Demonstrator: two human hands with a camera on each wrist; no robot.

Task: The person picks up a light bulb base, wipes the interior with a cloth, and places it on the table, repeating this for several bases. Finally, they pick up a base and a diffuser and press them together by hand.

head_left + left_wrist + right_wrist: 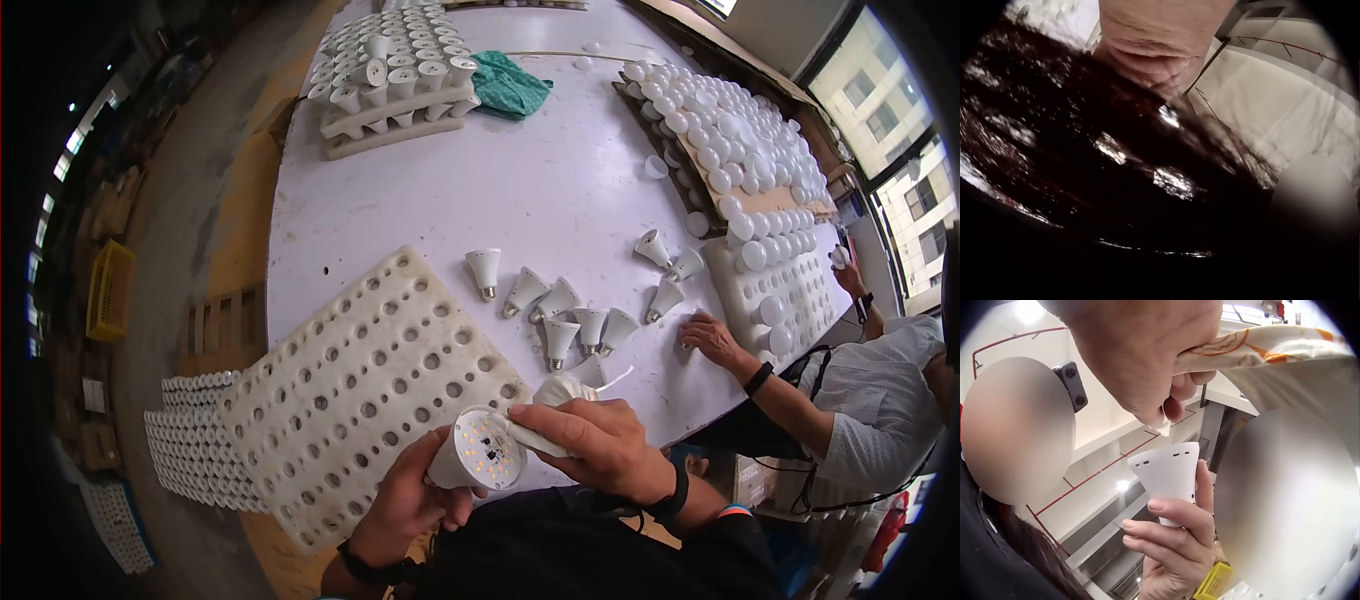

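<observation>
In the head view my left hand (pixel 405 505) grips a white cone-shaped LED bulb housing (pixel 488 450), its round board of yellow chips tilted up and no dome over it. My right hand (pixel 610 450) holds a soft white bag-like bundle (pixel 565 390) whose narrow end reaches the housing's rim. From the right wrist, orange marks show on the bundle (pixel 1260 350), and a small white tip (pixel 1163 428) pokes out below the fingers, just above the housing (pixel 1166 478). Dark blur fills much of the left wrist view, where only bare skin (pixel 1160 37) shows of the arm.
A foam tray with holes (pixel 455 300) lies left of several loose bulb housings (pixel 558 340). Stacked trays of housings (pixel 400 85) stand at the back beside a green cloth (pixel 510 85). White domes (pixel 730 140) crowd the right, where another person's hand (pixel 712 340) touches the table.
</observation>
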